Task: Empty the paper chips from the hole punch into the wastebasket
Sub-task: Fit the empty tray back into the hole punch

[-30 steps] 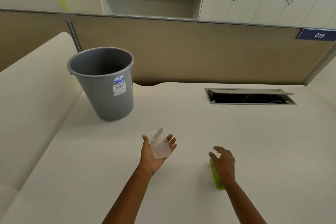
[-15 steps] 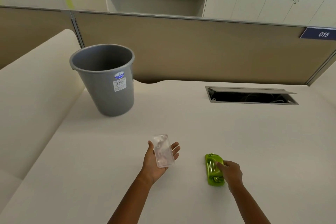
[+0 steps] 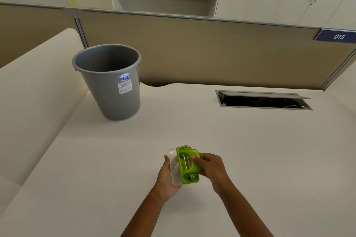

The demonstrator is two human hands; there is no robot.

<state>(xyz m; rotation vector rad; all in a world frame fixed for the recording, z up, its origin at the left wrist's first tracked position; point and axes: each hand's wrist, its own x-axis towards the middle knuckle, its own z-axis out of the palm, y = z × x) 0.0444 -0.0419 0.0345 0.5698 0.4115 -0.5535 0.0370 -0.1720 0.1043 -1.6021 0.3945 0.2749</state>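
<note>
Head view looks down on two hands meeting over the pale tabletop (image 3: 250,150); the left hand (image 3: 167,175) cradles the clear chip tray (image 3: 173,167) from beneath, fingers curled on its edge; the right hand (image 3: 210,167) clasps the green hole punch (image 3: 187,165), pressing it against the tray, likely to refit the two; the grey wastebasket (image 3: 111,86) stands upright well apart, far left; whether chips remain I cannot tell.

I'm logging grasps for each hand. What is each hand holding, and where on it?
Left hand cradles the clear chip tray from beneath. Right hand grips the green hole punch by its right side, thumb on top.
</note>
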